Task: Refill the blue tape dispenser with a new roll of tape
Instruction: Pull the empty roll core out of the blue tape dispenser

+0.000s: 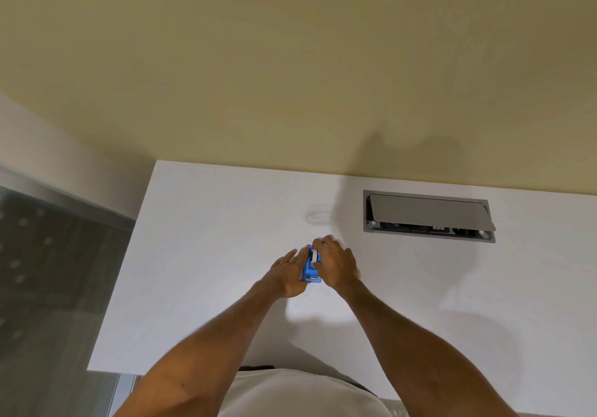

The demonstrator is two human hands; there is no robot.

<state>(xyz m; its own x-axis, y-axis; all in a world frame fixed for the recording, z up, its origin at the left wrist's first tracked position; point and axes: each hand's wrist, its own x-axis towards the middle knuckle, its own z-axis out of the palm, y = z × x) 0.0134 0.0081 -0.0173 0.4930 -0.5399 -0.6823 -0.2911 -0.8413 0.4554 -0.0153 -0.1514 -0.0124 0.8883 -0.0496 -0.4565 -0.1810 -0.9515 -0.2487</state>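
Observation:
The blue tape dispenser (310,269) stands on the white table (200,255), between my two hands. My left hand (286,276) grips its left side. My right hand (336,265) closes over its top and right side, fingers on a white roll core (314,256) seated in the dispenser. A clear roll of tape (318,217) lies flat on the table just beyond the hands, faint against the white surface. Much of the dispenser is hidden by my fingers.
A grey cable box (428,216) with a half-raised lid is sunk into the table at the back right. The beige wall runs along the table's far edge. The table's left edge drops to a dark floor (48,287).

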